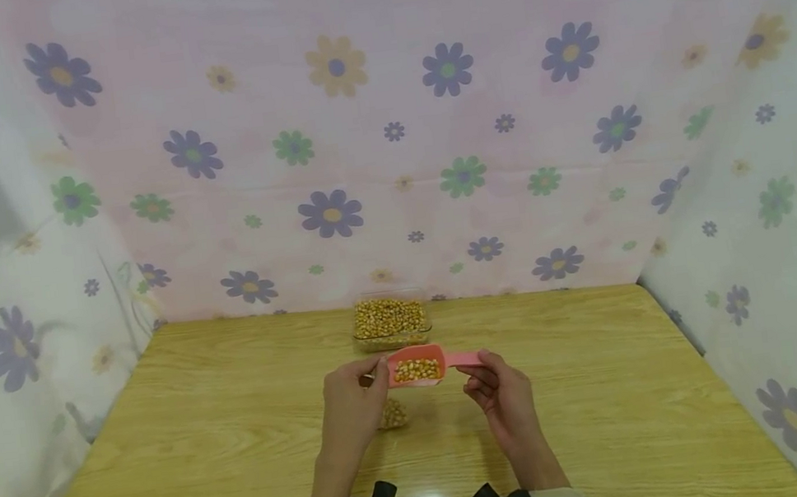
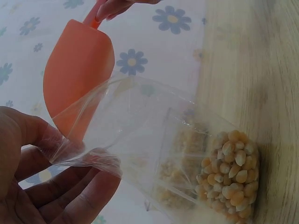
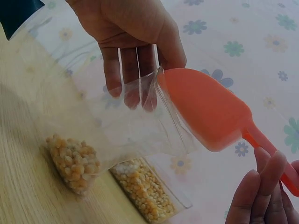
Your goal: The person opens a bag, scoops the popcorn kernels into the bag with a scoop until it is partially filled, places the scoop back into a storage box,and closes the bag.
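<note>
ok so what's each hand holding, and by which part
The right hand holds the coral-pink plastic scoop by its handle; the left hand pinches the clear plastic bag at its open mouth.

I log, over my remote feed, the scoop [image 3: 205, 109] as coral-pink; kernels [image 1: 417, 371] golden yellow, some paler; bag [image 3: 135, 123] colourless; table [image 1: 610, 388] yellow-brown, wood-grained; backdrop [image 1: 395, 100] pink and white, patterned with purple, green and orange flowers.
</note>
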`<state>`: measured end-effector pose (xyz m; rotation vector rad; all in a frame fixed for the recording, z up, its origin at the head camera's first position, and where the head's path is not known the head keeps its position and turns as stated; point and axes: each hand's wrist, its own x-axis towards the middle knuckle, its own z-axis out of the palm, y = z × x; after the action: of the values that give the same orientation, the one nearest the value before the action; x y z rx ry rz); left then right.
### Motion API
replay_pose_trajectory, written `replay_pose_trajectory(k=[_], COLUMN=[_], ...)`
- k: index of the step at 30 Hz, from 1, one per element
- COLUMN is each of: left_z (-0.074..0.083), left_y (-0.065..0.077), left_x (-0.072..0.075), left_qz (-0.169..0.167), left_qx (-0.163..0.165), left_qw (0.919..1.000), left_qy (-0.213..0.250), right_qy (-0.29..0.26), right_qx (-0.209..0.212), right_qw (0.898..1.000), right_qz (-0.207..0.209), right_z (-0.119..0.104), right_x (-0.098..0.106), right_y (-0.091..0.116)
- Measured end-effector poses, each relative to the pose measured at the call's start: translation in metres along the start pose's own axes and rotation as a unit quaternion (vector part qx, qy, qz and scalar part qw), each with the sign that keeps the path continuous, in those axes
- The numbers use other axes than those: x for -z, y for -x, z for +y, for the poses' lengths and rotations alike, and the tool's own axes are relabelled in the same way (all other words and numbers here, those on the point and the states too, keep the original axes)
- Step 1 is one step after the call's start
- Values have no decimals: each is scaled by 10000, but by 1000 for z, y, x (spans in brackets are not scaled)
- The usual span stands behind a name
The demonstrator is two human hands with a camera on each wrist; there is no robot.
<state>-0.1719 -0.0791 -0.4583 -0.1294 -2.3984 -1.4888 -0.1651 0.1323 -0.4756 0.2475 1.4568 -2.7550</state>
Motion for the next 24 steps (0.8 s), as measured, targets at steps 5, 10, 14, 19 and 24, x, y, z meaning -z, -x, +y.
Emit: replay_pose_trajectory(k=[5, 10, 14, 19, 24], left_z=[0, 0, 1, 3, 4], left_y=[-1, -1, 0, -1, 0], left_x=[0, 0, 0, 0, 1], left_qz=[3, 0, 17, 52, 100], left_qx=[-43, -43, -121, -151, -121], left_qw=[10000, 10000, 9999, 9998, 9998], left_qy=[-43, -37, -80, -129, -109], right_qy=[-23, 36, 135, 291, 485], right_qx=[113, 288, 370, 614, 778], right_qw=[9999, 9992, 9983, 9963, 9944], right_qz=[89, 281, 432, 524, 528], right_z=[0, -1, -2, -5, -8], right_x=[-3, -7, -9, -13, -17], right_y=[1, 4, 6, 10, 14])
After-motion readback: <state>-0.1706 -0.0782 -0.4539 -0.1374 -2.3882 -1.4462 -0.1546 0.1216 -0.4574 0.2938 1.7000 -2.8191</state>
